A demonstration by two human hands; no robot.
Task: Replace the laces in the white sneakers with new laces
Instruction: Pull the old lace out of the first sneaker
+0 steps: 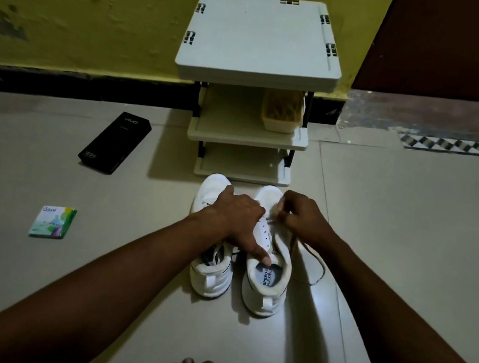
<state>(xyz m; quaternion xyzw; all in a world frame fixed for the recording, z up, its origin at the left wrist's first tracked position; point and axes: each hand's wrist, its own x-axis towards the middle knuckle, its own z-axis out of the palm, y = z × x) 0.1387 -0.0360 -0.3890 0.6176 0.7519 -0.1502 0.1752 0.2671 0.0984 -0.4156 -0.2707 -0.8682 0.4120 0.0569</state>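
The thin lace (319, 269) is pinched by the curled fingers of the right hand (304, 218) at the front eyelets of the right-side white lace-up sneaker (265, 295). The lace's slack is looped on the pale tiled floor (411, 221) beside that shoe. The left hand (236, 214) is laid flat across both shoes, with its straight thumb pressed at the tongue. The upper eyelets are unlaced and the printed insole is exposed. The left-side white sneaker (211, 282) is placed just beside it, heels towards the person.

Left hand (236, 216) presses on 2 white sneakers (264, 301) while right hand (304, 218) pinches a lace (323, 270)
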